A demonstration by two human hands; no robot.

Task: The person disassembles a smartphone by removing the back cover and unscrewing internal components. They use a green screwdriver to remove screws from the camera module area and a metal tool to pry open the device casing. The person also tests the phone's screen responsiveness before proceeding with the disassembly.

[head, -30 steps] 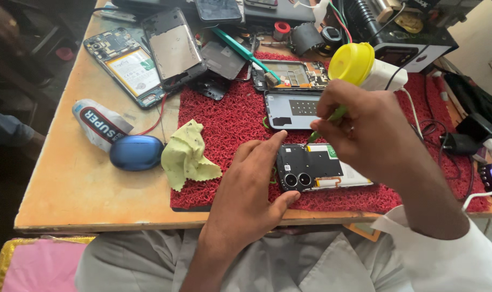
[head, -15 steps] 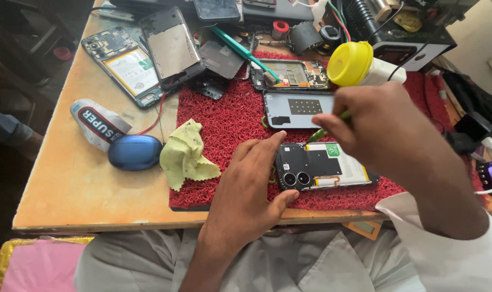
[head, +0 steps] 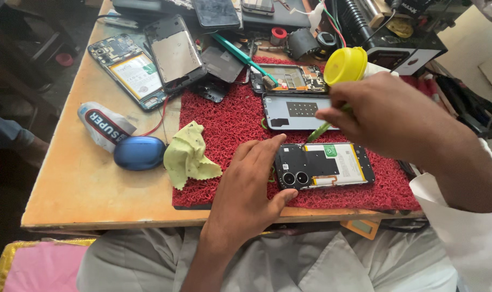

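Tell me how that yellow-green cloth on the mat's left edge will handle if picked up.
The yellow-green cloth lies crumpled with folds, so it is probably floppy and would drape from the fingers. It looks thin, so likely very light. On the red mat, whose surface looks coarse, it may snag rather than slide if pushed.

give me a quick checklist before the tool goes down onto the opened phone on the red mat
1. Opened phone lies flat on the red mat: ok.
2. Left hand steadies it, fingers at its camera end: ok.
3. Right hand grips the green tool: ok.
4. Tool tip lined up with a part: cannot tell, the tip is too small to place.
5. Back cover off, battery exposed: ok.
6. Loose screws near the phone: cannot tell.
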